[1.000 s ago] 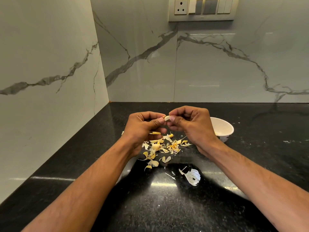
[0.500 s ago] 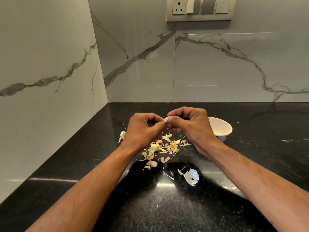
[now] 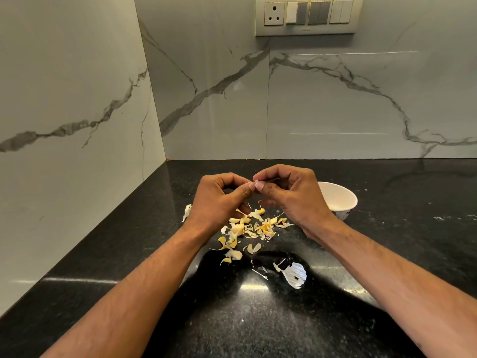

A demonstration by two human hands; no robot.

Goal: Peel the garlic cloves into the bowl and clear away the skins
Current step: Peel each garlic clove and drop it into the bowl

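Note:
My left hand (image 3: pixel 219 200) and my right hand (image 3: pixel 289 195) meet above the black counter, fingertips together around a small garlic clove (image 3: pixel 256 182). Both pinch it between thumb and fingers; most of the clove is hidden by the fingertips. Below the hands lies a scatter of yellowish garlic skins (image 3: pixel 247 228) on the counter. A white bowl (image 3: pixel 340 200) stands just right of my right hand, its inside partly hidden by the hand. A larger white papery skin (image 3: pixel 294 275) lies nearer to me.
The black granite counter (image 3: pixel 387 254) runs into a corner of marble-patterned walls. One stray skin piece (image 3: pixel 187 211) lies left of my left hand. A switch panel (image 3: pixel 307 15) is on the back wall.
Both hands stay together on the clove. The fingertips have closed more around it, so less of the clove shows than a second ago.

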